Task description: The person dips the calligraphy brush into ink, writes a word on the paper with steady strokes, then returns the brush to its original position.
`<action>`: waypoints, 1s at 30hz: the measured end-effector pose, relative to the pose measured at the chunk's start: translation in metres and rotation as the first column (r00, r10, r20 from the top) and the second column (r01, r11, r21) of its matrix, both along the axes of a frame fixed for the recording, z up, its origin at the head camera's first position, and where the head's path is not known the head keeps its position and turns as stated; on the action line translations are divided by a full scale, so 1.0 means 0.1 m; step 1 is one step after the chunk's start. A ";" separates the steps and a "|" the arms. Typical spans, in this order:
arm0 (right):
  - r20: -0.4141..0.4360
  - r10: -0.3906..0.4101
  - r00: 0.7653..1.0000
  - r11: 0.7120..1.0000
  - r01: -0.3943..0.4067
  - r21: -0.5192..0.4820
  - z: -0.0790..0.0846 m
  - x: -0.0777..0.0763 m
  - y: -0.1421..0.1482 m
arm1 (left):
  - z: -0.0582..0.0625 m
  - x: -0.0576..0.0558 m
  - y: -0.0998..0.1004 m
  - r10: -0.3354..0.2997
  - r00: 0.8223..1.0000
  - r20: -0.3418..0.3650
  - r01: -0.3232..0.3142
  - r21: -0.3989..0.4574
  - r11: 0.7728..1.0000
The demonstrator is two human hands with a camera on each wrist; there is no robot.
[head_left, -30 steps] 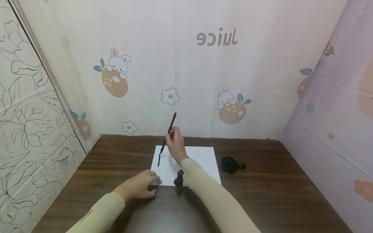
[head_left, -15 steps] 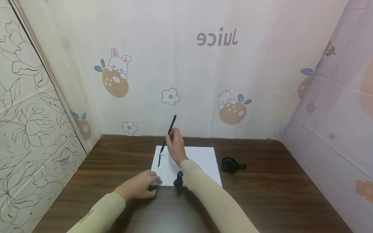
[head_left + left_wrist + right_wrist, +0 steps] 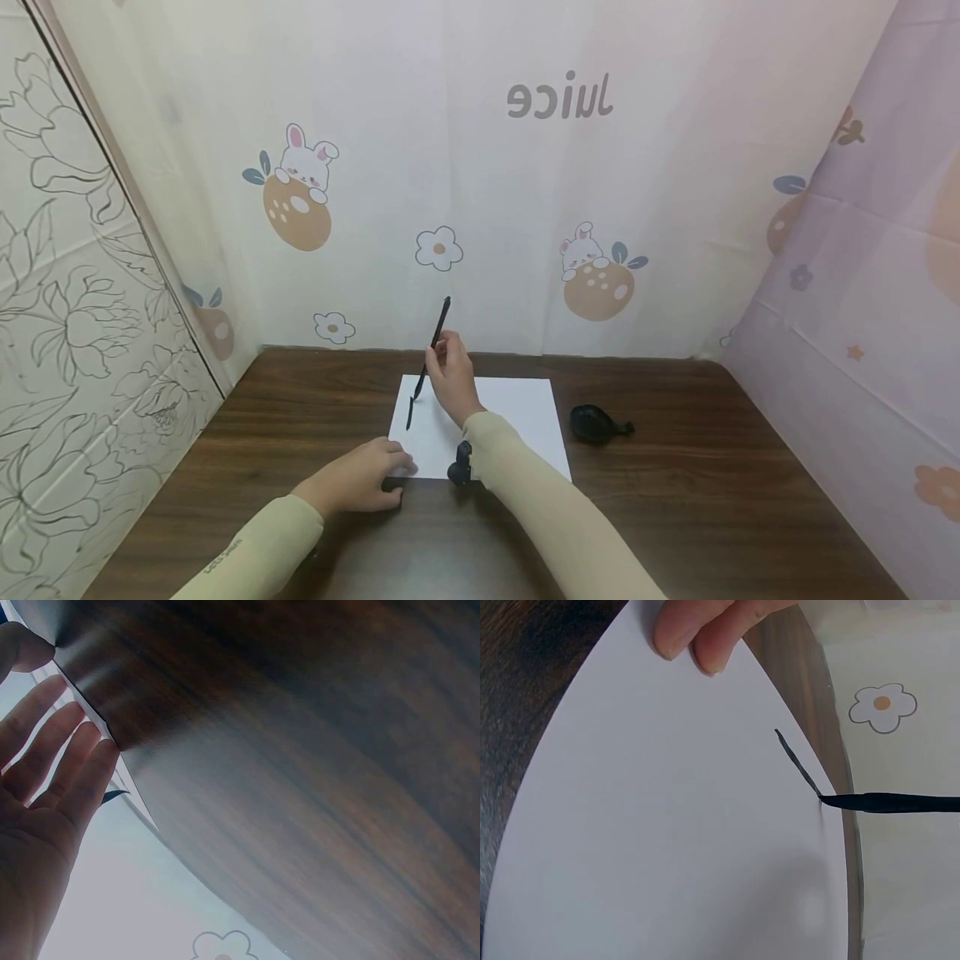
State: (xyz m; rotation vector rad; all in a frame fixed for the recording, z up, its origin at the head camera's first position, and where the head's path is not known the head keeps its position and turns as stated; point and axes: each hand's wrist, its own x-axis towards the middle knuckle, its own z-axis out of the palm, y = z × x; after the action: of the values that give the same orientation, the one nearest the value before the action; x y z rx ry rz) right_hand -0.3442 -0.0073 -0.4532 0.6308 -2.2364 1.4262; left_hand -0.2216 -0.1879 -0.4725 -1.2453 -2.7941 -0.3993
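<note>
a right hand (image 3: 453, 379) pinches a slim black brush (image 3: 441, 321) between thumb and fingers, the handle leaning up and slightly right. the brush tip meets the far end of a short black stroke (image 3: 410, 412) near the left edge of a white sheet of paper (image 3: 517, 408). the left hand (image 3: 363, 477), its fingers nearly straight and slightly spread, rests fingertips on the paper's near left corner, its thumb off the sheet. the paper lies flat on a dark wooden table (image 3: 300, 400). just beside its right edge sits a small black dish (image 3: 592, 423) with a short handle. behind hangs a pale cloth (image 3: 487, 175) printed with bunnies and flowers.
</note>
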 end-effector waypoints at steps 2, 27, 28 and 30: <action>0.001 0.005 1.000 1.000 -0.005 0.000 0.00 0.00 0.00 | 0.00 0.00 0.00 0.004 1.000 0.007 -0.004 -0.003 1.000; 0.026 0.002 1.000 0.999 -0.003 0.045 0.02 0.00 0.04 | 0.01 0.00 0.01 0.028 0.999 0.032 -0.027 -0.022 0.999; 0.023 -0.001 1.000 0.999 -0.001 0.047 0.01 -0.01 0.04 | 0.01 0.00 0.01 0.028 0.999 0.032 -0.028 -0.023 0.999; 0.022 -0.004 1.000 0.999 0.003 0.051 0.01 -0.01 0.04 | 0.02 0.00 0.01 0.031 0.999 0.035 -0.030 -0.026 0.999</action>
State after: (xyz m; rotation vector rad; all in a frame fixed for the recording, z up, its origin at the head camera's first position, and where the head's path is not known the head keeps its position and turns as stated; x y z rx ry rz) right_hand -0.3455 -0.0031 -0.4519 0.6301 -2.2960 1.3849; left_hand -0.2215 -0.1866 -0.4710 -1.2105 -2.8528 -0.3893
